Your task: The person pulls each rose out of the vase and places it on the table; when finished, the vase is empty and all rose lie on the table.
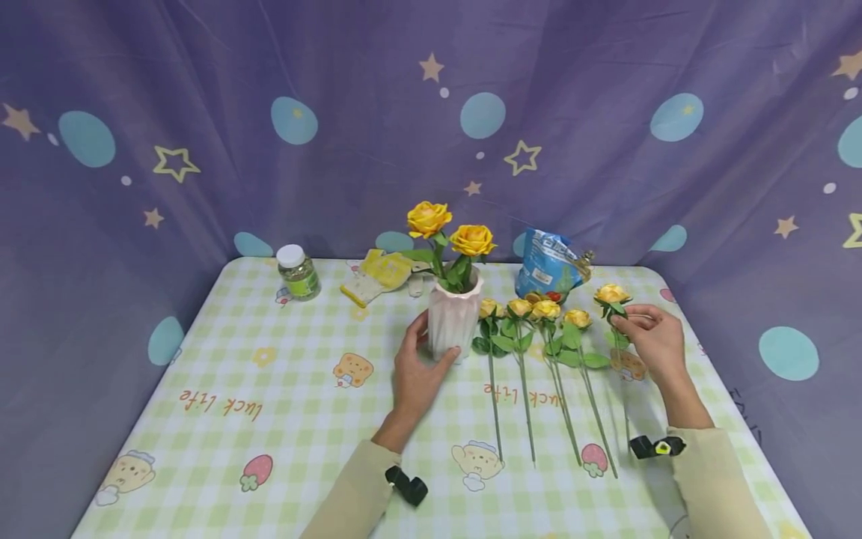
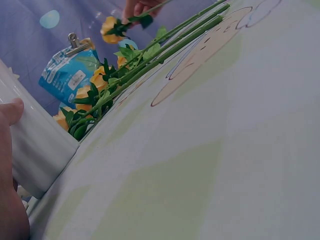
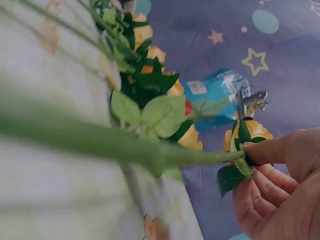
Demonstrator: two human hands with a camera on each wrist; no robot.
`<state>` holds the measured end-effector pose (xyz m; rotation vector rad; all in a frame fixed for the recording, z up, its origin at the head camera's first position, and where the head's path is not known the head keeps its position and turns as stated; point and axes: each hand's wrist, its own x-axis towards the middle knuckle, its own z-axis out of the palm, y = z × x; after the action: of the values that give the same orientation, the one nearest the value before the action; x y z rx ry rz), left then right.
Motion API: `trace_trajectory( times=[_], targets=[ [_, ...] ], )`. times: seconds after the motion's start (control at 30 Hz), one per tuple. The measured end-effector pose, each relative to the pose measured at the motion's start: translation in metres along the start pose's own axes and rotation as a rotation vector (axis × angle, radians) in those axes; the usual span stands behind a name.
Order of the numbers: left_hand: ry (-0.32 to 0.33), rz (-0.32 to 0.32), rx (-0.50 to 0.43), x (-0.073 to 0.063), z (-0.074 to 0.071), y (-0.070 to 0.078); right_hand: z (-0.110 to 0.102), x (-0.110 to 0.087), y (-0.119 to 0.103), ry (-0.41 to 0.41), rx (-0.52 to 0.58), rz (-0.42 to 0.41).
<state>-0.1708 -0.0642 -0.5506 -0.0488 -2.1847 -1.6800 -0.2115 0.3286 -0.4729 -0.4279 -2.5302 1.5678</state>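
A white ribbed vase (image 1: 447, 322) stands upright with two yellow roses (image 1: 473, 240) in it. My left hand (image 1: 420, 370) holds the vase low down, its thumb across the front; the left wrist view shows that thumb on the vase wall (image 2: 37, 135). At the right, my right hand (image 1: 653, 340) pinches a yellow artificial rose (image 1: 612, 294) just under its bloom, the stem hanging toward me. In the right wrist view that stem (image 3: 190, 158) crosses close to the camera. Between the hands several more yellow roses (image 1: 545, 309) lie side by side, stems toward me.
Behind the roses stands a blue pouch (image 1: 542, 266) with a metal clip on it. A white-capped jar (image 1: 299, 273) is at the back left, and a yellow-and-white glove (image 1: 380, 275) lies beside the vase. A checked cloth (image 1: 303, 442) covers the table; a purple curtain (image 1: 377, 60) hangs behind.
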Motion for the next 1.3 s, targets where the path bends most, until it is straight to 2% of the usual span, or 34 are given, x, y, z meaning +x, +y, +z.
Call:
trace_trajectory(
  times=[0.17,0.27,0.63,0.97,1.3],
  targets=[
    [0.0,0.0,-0.004,0.0,0.0,-0.002,-0.002,0.004,0.012,-0.048,-0.114,0.044],
    [-0.004,-0.008,-0.008,0.001,0.0,-0.002,-0.001,0.008,0.021,-0.079,-0.142,0.064],
    [-0.007,-0.02,-0.009,0.0,0.0,-0.001,0.0,0.012,0.038,-0.21,-0.11,0.144],
    [-0.003,-0.011,0.011,0.0,0.001,-0.001,-0.003,0.011,0.042,-0.13,-0.183,0.081],
    [0.005,0.004,0.012,0.001,0.001,-0.003,-0.012,0.006,0.036,-0.071,-0.235,0.017]
  ],
)
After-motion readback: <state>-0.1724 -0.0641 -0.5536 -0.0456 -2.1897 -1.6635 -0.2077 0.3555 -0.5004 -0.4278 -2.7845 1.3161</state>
